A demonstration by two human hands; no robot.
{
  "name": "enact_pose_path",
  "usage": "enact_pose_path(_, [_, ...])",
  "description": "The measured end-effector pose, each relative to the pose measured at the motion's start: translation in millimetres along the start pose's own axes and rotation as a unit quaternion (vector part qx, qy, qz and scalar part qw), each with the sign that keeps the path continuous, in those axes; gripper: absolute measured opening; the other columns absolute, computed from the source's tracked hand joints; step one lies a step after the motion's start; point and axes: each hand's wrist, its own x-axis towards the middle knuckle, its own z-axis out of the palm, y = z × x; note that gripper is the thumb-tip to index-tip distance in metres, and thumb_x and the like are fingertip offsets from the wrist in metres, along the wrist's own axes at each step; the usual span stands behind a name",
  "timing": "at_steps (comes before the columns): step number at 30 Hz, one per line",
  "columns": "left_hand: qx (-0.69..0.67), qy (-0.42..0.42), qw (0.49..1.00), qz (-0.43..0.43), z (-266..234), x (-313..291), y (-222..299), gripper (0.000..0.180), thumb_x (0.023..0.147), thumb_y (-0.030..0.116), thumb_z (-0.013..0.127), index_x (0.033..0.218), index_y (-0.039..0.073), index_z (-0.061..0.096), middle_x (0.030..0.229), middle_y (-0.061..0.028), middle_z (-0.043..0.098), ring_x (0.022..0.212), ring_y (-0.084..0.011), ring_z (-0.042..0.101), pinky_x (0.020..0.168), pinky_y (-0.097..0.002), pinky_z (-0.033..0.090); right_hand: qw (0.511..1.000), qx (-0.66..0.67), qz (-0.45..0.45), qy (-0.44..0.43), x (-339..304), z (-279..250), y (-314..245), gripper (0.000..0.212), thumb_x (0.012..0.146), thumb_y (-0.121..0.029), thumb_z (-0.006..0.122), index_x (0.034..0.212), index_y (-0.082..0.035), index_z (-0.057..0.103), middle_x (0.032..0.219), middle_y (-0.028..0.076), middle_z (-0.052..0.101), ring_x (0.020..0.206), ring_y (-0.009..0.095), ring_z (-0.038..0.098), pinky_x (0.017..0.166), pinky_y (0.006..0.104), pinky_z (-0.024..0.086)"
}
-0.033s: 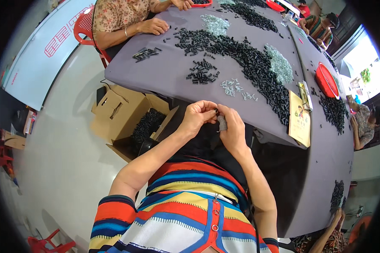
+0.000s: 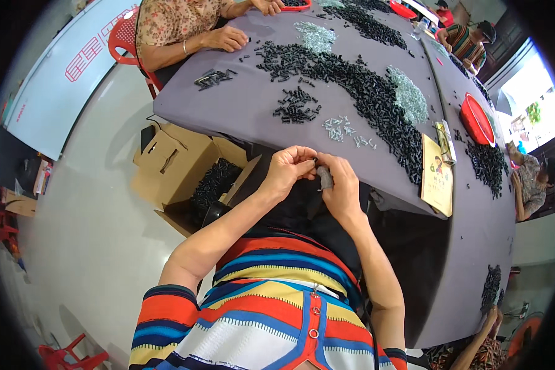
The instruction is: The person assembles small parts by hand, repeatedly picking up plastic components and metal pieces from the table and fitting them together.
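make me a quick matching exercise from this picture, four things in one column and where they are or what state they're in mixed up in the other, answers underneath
Things
1. cardboard box
2. tan booklet
3. left hand
4. clear pieces nearest the hands

Places and states
A. fingertips close to the right hand's, at a small dark piece
B. on the table, right of a small black cluster
C. open, with black pieces inside
D. at the table's near edge, beside a clipboard

Pairs: 1-C, 2-D, 3-A, 4-B
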Motion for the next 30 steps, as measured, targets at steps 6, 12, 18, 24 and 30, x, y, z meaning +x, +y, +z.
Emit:
enact_pose_path(6, [-0.013,0.070,0.996,0.044,-3,4,11,0.019,0.085,0.001,0.059,0.103,-0.002,0.060,0.081,-0.0036,0.062,0.067,-0.0093,0.060,0.060,-0.0219,0.052,0.995,-0.084,-0.046,0.000,51,3,29,0.034,0.059,0.009,0.052,0.090,-0.002,0.062,0.087,0.014,0.059,0.084,0.035,0.052,0.075,0.0418,0.043])
enact_pose_path(12, [-0.003,0.072,0.996,0.043,-6,7,11,0.016,0.086,0.002,0.059,0.102,0.001,0.061,0.081,-0.0021,0.061,0.068,-0.0092,0.059,0.062,-0.0222,0.051,0.983,-0.176,-0.050,-0.015,99,22,60,0.026,0.068,0.003,0.054,0.088,-0.008,0.067,0.085,0.012,0.062,0.082,0.032,0.054,0.073,0.0403,0.043])
enact_pose_path(18, [0.009,0.071,0.996,0.051,-7,8,13,0.013,0.086,0.003,0.059,0.099,0.003,0.060,0.079,-0.0007,0.059,0.065,-0.0081,0.059,0.058,-0.0211,0.050,0.953,-0.284,-0.038,-0.098,116,36,80,0.028,0.069,-0.005,0.058,0.092,-0.016,0.071,0.091,0.008,0.065,0.091,0.027,0.056,0.079,0.0377,0.044])
enact_pose_path(24, [0.013,0.066,0.997,0.042,-5,7,15,0.011,0.088,0.005,0.057,0.099,0.005,0.059,0.078,0.0005,0.059,0.065,-0.0070,0.059,0.055,-0.0203,0.049,0.942,-0.306,-0.034,-0.130,124,40,82,0.025,0.070,-0.007,0.060,0.090,-0.016,0.070,0.093,0.008,0.065,0.092,0.027,0.056,0.080,0.0374,0.044])
enact_pose_path(30, [0.013,0.065,0.997,0.042,-7,8,13,0.011,0.089,0.007,0.057,0.100,0.006,0.059,0.078,0.0002,0.058,0.065,-0.0075,0.059,0.056,-0.0206,0.049,0.944,-0.307,-0.035,-0.115,123,47,83,0.017,0.072,-0.006,0.057,0.087,-0.008,0.063,0.093,0.012,0.060,0.091,0.030,0.054,0.078,0.0394,0.043])
